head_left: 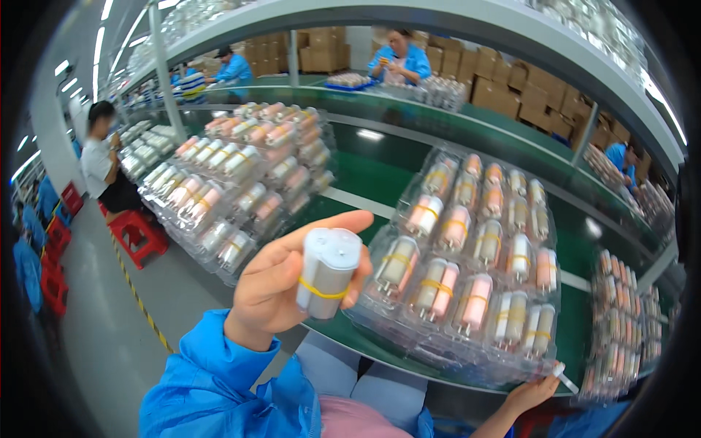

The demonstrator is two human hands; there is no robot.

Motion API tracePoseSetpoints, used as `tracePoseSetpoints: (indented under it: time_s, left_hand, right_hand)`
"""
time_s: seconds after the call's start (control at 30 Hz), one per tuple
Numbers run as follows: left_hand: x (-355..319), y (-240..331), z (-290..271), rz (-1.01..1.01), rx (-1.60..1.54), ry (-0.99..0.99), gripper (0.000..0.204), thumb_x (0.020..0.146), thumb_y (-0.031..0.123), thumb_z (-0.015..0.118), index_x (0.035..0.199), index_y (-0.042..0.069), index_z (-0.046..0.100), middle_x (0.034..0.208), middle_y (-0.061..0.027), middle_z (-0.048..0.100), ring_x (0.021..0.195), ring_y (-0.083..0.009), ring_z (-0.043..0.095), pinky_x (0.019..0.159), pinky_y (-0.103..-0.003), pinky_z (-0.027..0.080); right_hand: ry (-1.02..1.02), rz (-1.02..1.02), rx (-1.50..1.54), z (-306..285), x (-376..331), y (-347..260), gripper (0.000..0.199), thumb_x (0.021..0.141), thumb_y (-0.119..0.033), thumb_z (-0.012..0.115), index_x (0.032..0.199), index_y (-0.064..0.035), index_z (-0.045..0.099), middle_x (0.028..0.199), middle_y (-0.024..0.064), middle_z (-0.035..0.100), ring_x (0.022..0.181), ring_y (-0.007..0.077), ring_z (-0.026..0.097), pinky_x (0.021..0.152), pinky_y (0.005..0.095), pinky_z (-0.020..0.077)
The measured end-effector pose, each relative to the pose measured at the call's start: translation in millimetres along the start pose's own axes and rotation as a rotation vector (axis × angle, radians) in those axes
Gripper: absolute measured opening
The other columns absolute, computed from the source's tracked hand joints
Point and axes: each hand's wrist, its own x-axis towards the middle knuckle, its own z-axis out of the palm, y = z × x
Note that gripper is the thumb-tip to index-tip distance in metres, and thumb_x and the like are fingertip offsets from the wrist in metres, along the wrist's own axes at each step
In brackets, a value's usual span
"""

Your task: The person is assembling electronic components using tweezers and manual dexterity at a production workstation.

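My left hand is raised in front of me, its fingers closed around a short grey cylinder-shaped unit. The unit has a pale, glossy cap and a yellow band round its body. Down at the near right corner of the clear plastic tray stack, my right hand has its fingers closed on a small white strip. Pairs of pink, white and grey cylinders, bound with yellow bands, sit in the tray's pockets. Whether my right fingers also touch the tray is hard to tell.
More loaded clear trays are stacked at the left, others at the right. The green bench runs under a shelf. Across it a co-worker handles something. Red stools stand on the left floor.
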Motion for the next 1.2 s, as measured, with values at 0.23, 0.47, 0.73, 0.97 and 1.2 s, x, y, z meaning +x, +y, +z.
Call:
tracePoseSetpoints:
  time_s: [0.23, 0.47, 0.73, 0.97, 1.2]
  left_hand:
    - [4, -1, 1, -0.020, -0.014, -0.026, 0.069, 0.092, 0.039, 0.050, 0.140, -0.004, 0.026, 0.113, -0.0228, 0.056, 0.082, -0.0212, 0.057, 0.070, -0.031, 0.046]
    - [8, -5, 1, -0.022, -0.023, 0.013, 0.066, 0.093, 0.037, 0.048, 0.140, -0.003, 0.026, 0.110, -0.0252, 0.056, 0.075, -0.0212, 0.056, 0.065, -0.031, 0.045]
    - [5, -9, 1, 0.082, 0.172, 0.095, 0.067, 0.090, 0.033, 0.055, 0.138, -0.004, 0.027, 0.112, -0.0239, 0.056, 0.084, -0.0221, 0.059, 0.065, -0.030, 0.045]
    - [-1, -7, 3, 0.126, 0.331, 0.193, 0.071, 0.079, 0.021, 0.070, 0.133, -0.009, 0.035, 0.114, -0.0186, 0.054, 0.092, -0.0212, 0.058, 0.083, -0.030, 0.047]
    - [-14, -6, -6, 0.182, 0.631, 0.096, 0.057, 0.079, 0.005, 0.068, 0.129, -0.004, 0.043, 0.126, -0.0128, 0.044, 0.116, -0.0183, 0.045, 0.097, -0.032, 0.038]
  right_hand:
    - [-0.160, 0.103, 0.046, -33, 38, 41, 0.029, 0.095, -0.024, 0.047, 0.111, -0.0004, 0.053, 0.105, 0.0097, 0.056, 0.097, 0.0196, 0.055, 0.085, 0.0351, 0.0470]
    - [-0.143, 0.135, 0.060, -34, 33, 38, 0.028, 0.095, -0.023, 0.049, 0.111, -0.0001, 0.053, 0.105, 0.0107, 0.056, 0.098, 0.0204, 0.055, 0.086, 0.0344, 0.0460]
    - [-0.272, 0.076, 0.045, -63, 50, 67, 0.026, 0.094, -0.020, 0.050, 0.112, -0.0009, 0.051, 0.109, 0.0112, 0.056, 0.099, 0.0194, 0.055, 0.087, 0.0332, 0.0441]
    - [-0.304, 0.063, 0.036, -48, 40, 53, 0.025, 0.094, -0.018, 0.052, 0.112, -0.0014, 0.051, 0.109, 0.0087, 0.056, 0.098, 0.0184, 0.056, 0.089, 0.0330, 0.0444]
    - [-0.300, -0.076, -0.064, -18, 8, 2, 0.027, 0.093, -0.011, 0.053, 0.117, 0.0006, 0.052, 0.112, 0.0085, 0.056, 0.099, 0.0150, 0.055, 0.090, 0.0274, 0.0431]
